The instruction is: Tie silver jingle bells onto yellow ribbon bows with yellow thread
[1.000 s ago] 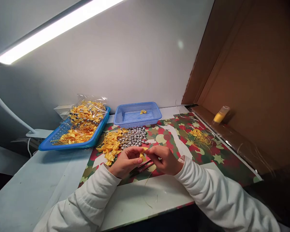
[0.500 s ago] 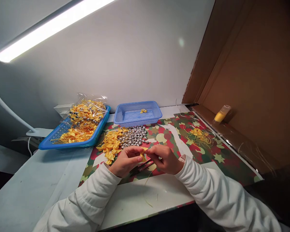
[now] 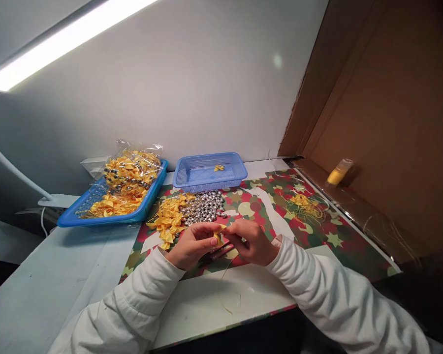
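Between my two hands is a small yellow ribbon bow (image 3: pixel 219 238). My left hand (image 3: pixel 195 245) pinches the bow between thumb and forefinger. My right hand (image 3: pixel 251 241) has its fingertips closed at the bow's upper right edge; whether they grip the ribbon itself or its string is hidden. A thin yellow string (image 3: pixel 221 290) hangs below the hands onto the white board. Just beyond my left hand lie a heap of yellow bows (image 3: pixel 170 216) and a pile of silver beads (image 3: pixel 206 206). A dark slim tool (image 3: pixel 221 251) lies partly covered under my hands.
A blue tray (image 3: pixel 142 212) at the left holds yellow bows and a clear bag of bows with beads. Behind the beads, a blue basket (image 3: pixel 192 183) contains one bow piece. Yellow string scraps (image 3: pixel 306 206) and a yellow-filled tube (image 3: pixel 338 173) are at the right. A lamp (image 3: pixel 70 42) hangs above.
Both hands hold nearly the same position around the bow. The camera view has shifted very slightly, moving the lamp and blue tray a little leftward.
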The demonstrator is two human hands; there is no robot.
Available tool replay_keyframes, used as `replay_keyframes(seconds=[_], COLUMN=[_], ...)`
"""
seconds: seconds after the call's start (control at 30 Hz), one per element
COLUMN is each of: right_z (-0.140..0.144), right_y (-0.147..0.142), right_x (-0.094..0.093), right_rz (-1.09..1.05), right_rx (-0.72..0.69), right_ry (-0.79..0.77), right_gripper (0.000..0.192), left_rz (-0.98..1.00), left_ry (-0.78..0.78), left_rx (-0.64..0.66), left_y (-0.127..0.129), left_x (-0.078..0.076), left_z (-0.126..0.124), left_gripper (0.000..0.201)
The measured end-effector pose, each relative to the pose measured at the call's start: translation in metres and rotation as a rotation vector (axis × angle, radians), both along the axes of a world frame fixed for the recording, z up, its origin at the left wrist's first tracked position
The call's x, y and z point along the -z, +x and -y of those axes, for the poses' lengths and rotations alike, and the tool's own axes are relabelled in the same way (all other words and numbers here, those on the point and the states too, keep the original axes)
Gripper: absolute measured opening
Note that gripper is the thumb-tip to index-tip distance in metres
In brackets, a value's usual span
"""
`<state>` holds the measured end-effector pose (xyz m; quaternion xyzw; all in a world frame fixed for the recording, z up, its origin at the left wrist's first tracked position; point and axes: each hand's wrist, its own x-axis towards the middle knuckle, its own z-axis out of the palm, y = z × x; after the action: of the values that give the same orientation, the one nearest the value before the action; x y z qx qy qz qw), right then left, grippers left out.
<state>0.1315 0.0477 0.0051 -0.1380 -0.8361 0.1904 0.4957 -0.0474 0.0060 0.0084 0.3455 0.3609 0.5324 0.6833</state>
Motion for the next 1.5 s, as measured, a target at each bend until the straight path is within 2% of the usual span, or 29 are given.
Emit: replay_keyframes(seconds=[0.4,0.8,1.5], right_z=[0.0007,0.0006,0.0055], right_y=[0.0008,0.0,-0.0013], right_x=[-0.0049,-0.0002,-0.0018], right_rz=[-0.041,-0.04,-0.007], right_rx=[-0.043,-0.023,-0.009], right_ry=[-0.018,-0.012,-0.121], right_gripper=[0.013,0.014,0.016], left_rz=[0.047,0.065,0.096], left_ry=[-0.02,-0.022,-0.017], left_rx=[0.01,0.04,0.074], left_y=[0.0003,-0.0015,0.0047], left_x=[-0.0025,-0.0004,-0.0023], left_z=[0.0005,0.0004,0.0017], left_gripper=[0.032,0.032,0.031])
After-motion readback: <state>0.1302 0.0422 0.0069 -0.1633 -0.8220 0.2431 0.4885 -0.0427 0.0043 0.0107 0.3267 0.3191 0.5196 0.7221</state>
